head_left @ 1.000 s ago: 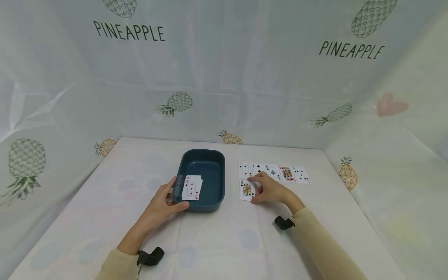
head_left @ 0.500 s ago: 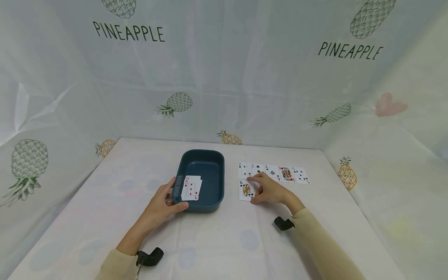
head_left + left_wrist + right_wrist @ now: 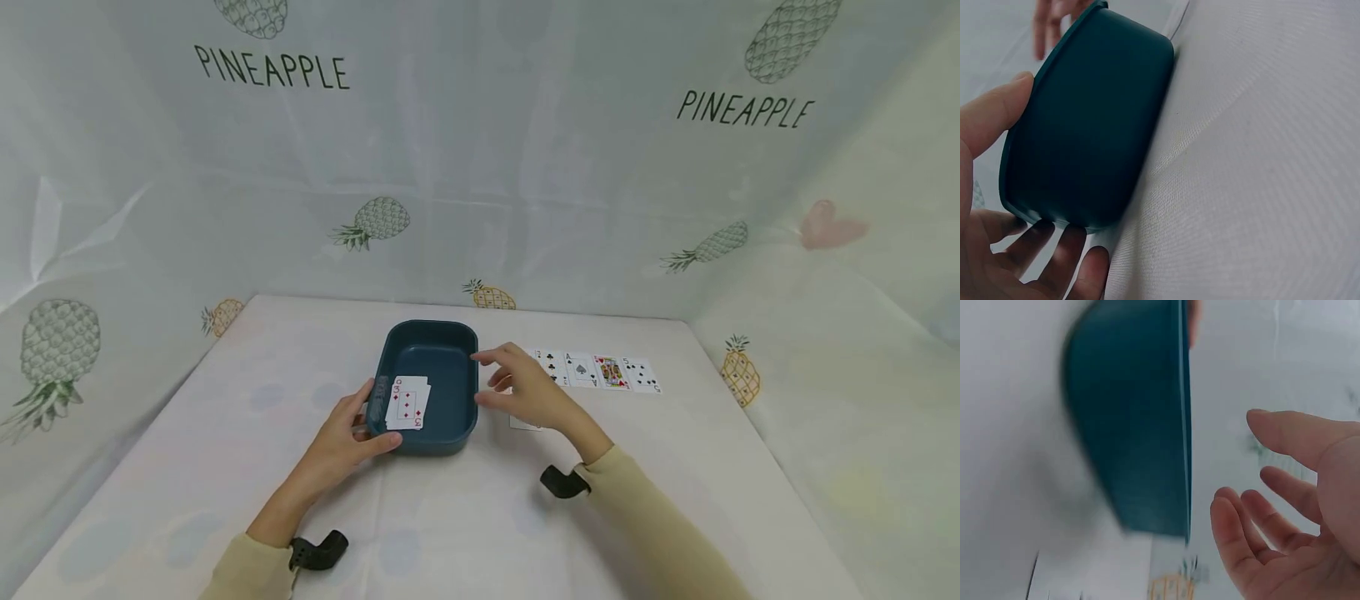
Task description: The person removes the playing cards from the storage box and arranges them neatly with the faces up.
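A dark teal rectangular tub (image 3: 435, 361) stands on the table with a small stack of playing cards (image 3: 407, 403) in it, a three of diamonds on top. My left hand (image 3: 341, 442) grips the tub's near left corner, thumb at the near side and fingers along the left wall. At the tub's right rim, my right hand (image 3: 528, 390) hovers with loosely bent fingers and nothing between them; the right wrist view shows a gap to the wall. Below that hand, a face-up card (image 3: 522, 423) is mostly hidden.
Right of the tub lies a row of face-up cards, including an ace of spades (image 3: 581, 370), a red-suited face card (image 3: 612, 372) and a black five (image 3: 642, 376). The row's left end is behind my right hand. Pineapple-printed sheeting (image 3: 435, 242) rises behind the table.
My right hand has let go of the queen, left it on the table and moved left to the tub's right rim. My left hand keeps its grip on the tub.
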